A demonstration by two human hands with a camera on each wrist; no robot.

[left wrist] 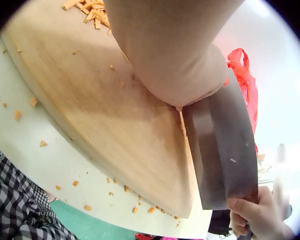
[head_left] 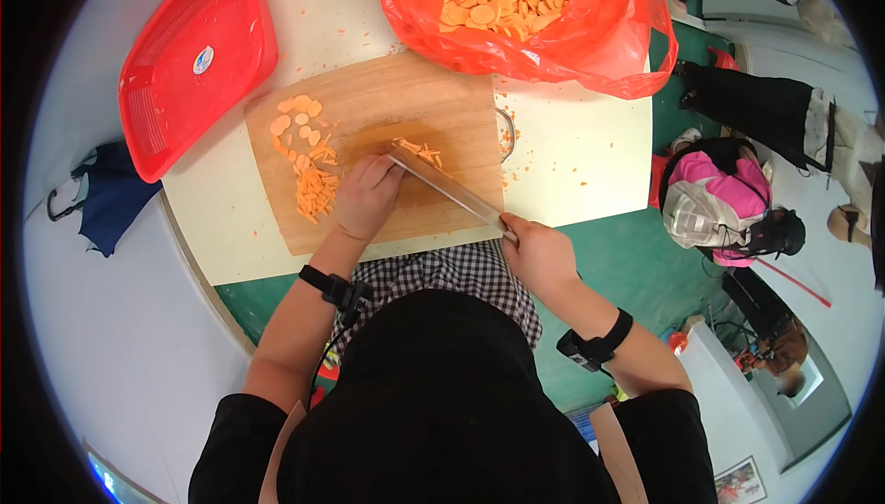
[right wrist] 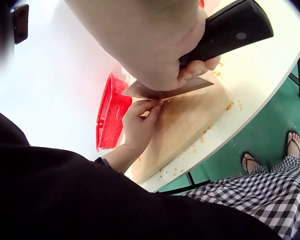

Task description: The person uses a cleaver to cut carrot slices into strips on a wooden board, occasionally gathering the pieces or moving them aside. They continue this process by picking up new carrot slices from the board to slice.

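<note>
My right hand [head_left: 541,260] grips the black handle [right wrist: 230,32] of a broad-bladed cleaver [head_left: 449,189], which slants across the wooden cutting board [head_left: 396,85]. Close against the blade's tip end, my left hand [head_left: 369,193] bends its fingers and thumb down onto the board, pinching carrot slices that the hand mostly hides. A thin orange sliver [left wrist: 182,122] shows between fingertips and blade in the left wrist view. Fresh-cut carrot strips [head_left: 422,149] lie on the blade's far side. Left of the left hand are a pile of strips [head_left: 316,193] and several round carrot slices [head_left: 300,122].
Behind the board, a red plastic bag [head_left: 553,62] brims with carrot slices. A red plastic basket [head_left: 171,108] stands at the table's left edge. Orange crumbs dot the pale table [head_left: 590,154]. A metal handle [head_left: 507,135] sticks out from the board's right side.
</note>
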